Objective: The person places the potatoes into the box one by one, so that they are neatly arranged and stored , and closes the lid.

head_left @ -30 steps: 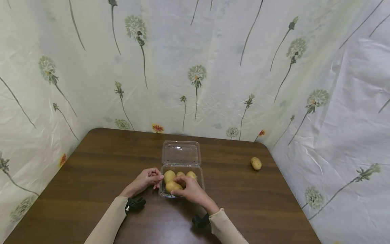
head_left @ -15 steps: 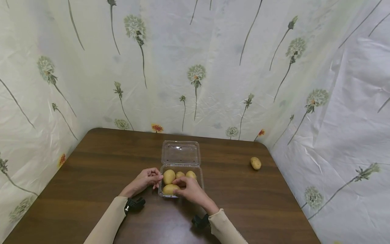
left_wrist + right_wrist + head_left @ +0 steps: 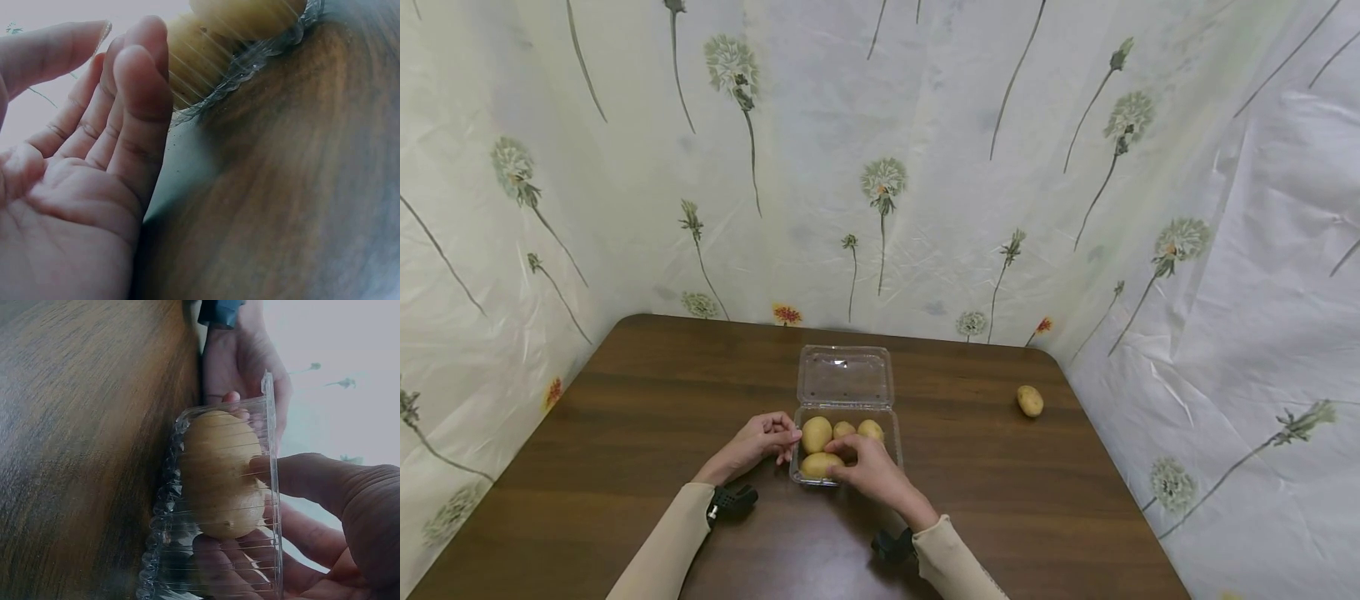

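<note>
A clear plastic clamshell box [image 3: 850, 375] stands on the table with its lid tipped back. Inside lie several potatoes, one at the back left [image 3: 817, 434] and one at the right [image 3: 871, 429]. My right hand [image 3: 874, 473] reaches into the box, thumb and fingers about the front potato [image 3: 822, 465]; the right wrist view shows this potato [image 3: 219, 475] through the wall, thumb against its side and fingers at its end. At the left wall, my left hand [image 3: 760, 443] touches the box with lightly bent fingers [image 3: 140, 94]. The right hand hides part of the box.
One loose potato [image 3: 1030, 402] lies on the brown wooden table [image 3: 970, 450] at the far right. Flower-printed sheeting [image 3: 947, 208] hangs behind the table and at both sides. Black wrist cameras [image 3: 733, 500] sit under the wrists.
The front potato has shifted slightly left and turned to lie lengthwise along the box's front, the right hand staying at it. The left hand has hardly moved.
</note>
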Available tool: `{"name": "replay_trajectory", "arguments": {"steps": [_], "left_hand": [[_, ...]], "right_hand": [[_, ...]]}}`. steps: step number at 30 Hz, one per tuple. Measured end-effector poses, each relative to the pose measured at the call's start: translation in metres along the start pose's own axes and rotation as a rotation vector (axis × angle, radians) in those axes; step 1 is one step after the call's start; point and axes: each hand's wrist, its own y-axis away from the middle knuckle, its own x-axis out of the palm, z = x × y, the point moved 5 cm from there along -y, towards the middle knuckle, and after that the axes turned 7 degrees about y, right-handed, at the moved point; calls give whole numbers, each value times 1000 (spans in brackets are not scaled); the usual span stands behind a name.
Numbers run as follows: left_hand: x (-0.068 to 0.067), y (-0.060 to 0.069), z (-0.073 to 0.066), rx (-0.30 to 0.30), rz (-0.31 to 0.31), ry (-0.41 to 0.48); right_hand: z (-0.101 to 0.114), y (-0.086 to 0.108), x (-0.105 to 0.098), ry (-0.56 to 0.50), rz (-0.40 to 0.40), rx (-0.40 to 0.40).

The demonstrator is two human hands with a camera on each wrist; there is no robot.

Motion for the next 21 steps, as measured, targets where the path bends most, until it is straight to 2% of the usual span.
{"name": "replay_trajectory", "arguments": {"steps": [6, 13, 21], "left_hand": [[1, 0, -1, -2, -2, 1], [1, 1, 0, -3, -2, 8], [0, 0, 0, 7, -9, 7]], "right_hand": [[4, 2, -4, 26, 0, -3], [8, 5, -17, -43, -18, 18], [8, 4, -36, -95, -69, -1]]}}
